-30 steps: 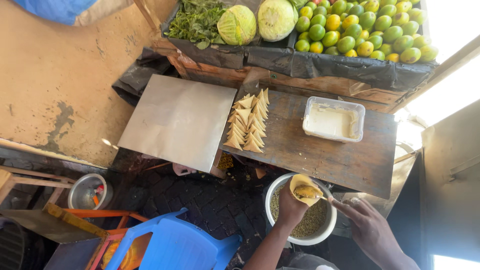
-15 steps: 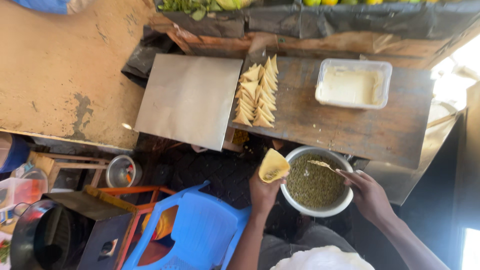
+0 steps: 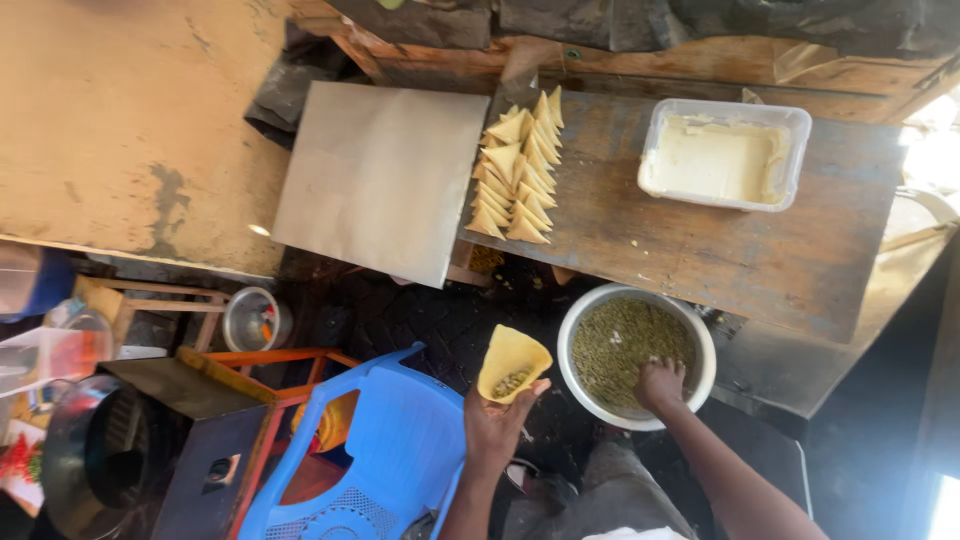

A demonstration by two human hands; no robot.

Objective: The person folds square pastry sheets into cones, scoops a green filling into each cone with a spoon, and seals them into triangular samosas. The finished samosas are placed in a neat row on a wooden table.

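Yellow pastry cone (image 3: 512, 362), open, partly filled, upright; white bowl (image 3: 700, 335) of green filling

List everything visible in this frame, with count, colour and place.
dough cone: one, yellow, partly filled, held in left hand
bowl: one, white, green-brown filling, below board
folded pastries: a stack, golden, on wooden board
wooden board: one, brown, upper right
tub: one, clear, pale paste, on board
metal sheet: one, grey, left of pastries
chair: one, blue, bottom centre
left hand: holds cone
right hand: in bowl
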